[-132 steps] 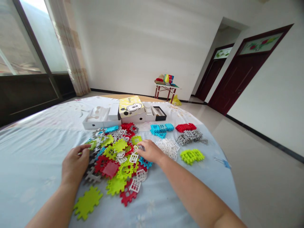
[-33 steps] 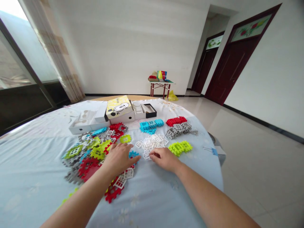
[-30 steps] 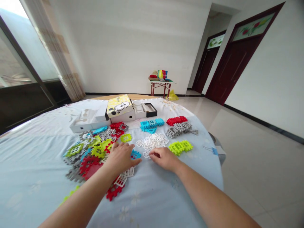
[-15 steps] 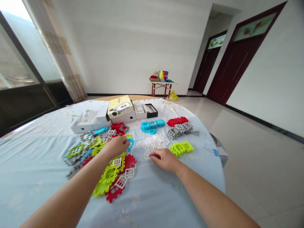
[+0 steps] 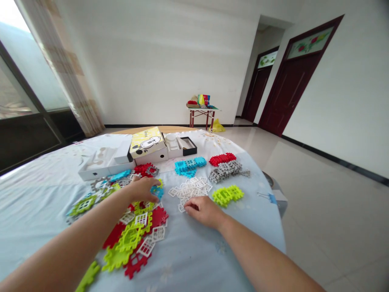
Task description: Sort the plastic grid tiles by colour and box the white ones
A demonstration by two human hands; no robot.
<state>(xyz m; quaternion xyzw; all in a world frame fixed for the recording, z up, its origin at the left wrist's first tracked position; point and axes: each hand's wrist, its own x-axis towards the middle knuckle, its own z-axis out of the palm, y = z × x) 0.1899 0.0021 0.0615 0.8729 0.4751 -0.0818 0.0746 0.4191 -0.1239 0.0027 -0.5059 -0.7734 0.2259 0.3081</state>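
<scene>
Where left hand (image 5: 143, 189) reaches, blue piece (image 5: 157, 192), toothed

A person's left hand (image 5: 144, 189) reaches to a blue piece (image 5: 157, 193) in a mixed pile of toothed plastic pieces (image 5: 130, 240), the right hand (image 5: 206, 211) loosely curled beside white lattice frames (image 5: 194, 186) on a cloth-covered desk (image 5: 197, 259).

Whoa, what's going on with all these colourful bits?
Someone's left hand is over a messy mixed pile, right at a blue piece; I can't tell if it's gripped. Their right hand is at the near edge of a white heap of window-like pieces. Beyond or beside that heap sit a blue bunch, red bunch, grey bunch and green bunch.
</scene>
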